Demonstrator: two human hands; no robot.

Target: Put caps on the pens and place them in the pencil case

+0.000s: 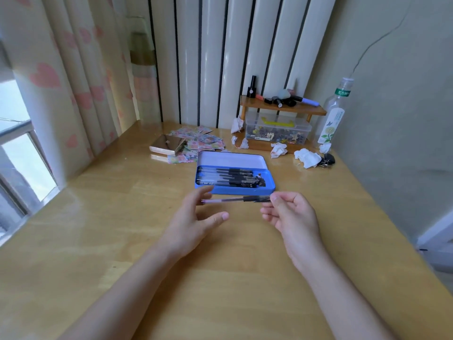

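A blue tin pencil case (245, 191) lies open in the middle of the wooden desk, its lid (230, 159) tipped back, with several black pens (228, 177) lying side by side inside. Just in front of the case a clear pen with a black grip (235, 199) is held level above the desk. My right hand (291, 214) pinches its dark right end between thumb and fingers. My left hand (196, 217) has spread fingers, fingertips at the pen's left end; whether they touch it is unclear. Whether the pen wears a cap I cannot tell.
Behind the case lie a pile of patterned paper slips (196, 141), a shiny flat box (166, 144) and crumpled tissues (306, 157). A small wooden shelf (282, 107) stands over a clear storage box (277, 131); a plastic bottle (331, 119) stands right. A curtain hangs left.
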